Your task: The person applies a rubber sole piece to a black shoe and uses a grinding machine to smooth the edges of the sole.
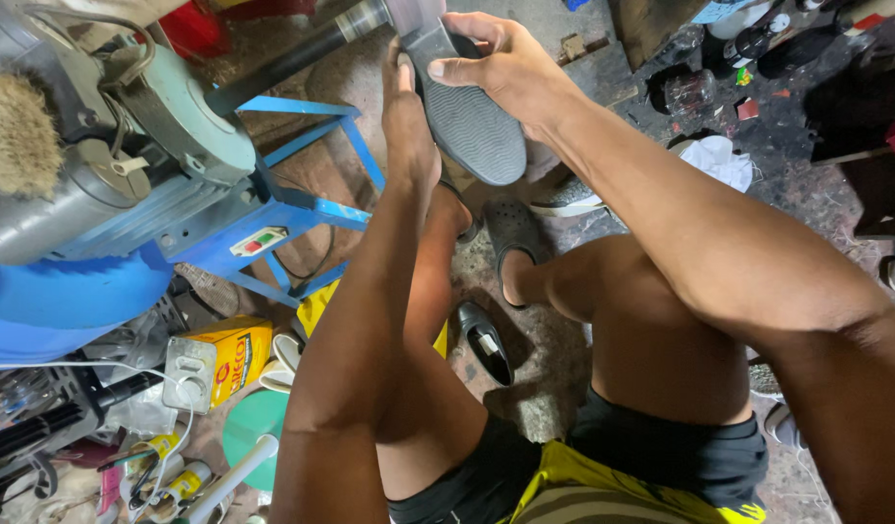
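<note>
Both hands are holding a shoe sole [471, 121], grey, textured tread facing the camera, up against a black cylindrical machine shaft [302, 53] at the top of the view. Right hand [501, 58] is wrapping over the toe end, thumb lying across the tread. Left hand [408, 116] is pressing flat along the sole's left edge, fingers straight; cannot tell how far they are curling behind it.

Risks, as a judgement: fingers are sitting very near the shaft end, so if it is spinning, a slip could be dragging skin or the sole into it. The left hand's open-palm hold looks weak; the sole could be twisting out. Bare knees are directly under the work, catching anything that drops.

Around: grey-green motor housing [166, 126] on a blue metal frame [302, 165], with a bristle brush wheel [16, 131] at far left, well apart from the hands. A switch box [258, 240] is hanging on the frame. On the floor: dark clog [513, 233] on the person's foot, a black shoe [486, 342] between the legs, yellow tin [236, 354], tubes and tools lower left, white rag [719, 160], and bottles upper right. The frame is crowding the left arm; clutter is leaving little foot room.
</note>
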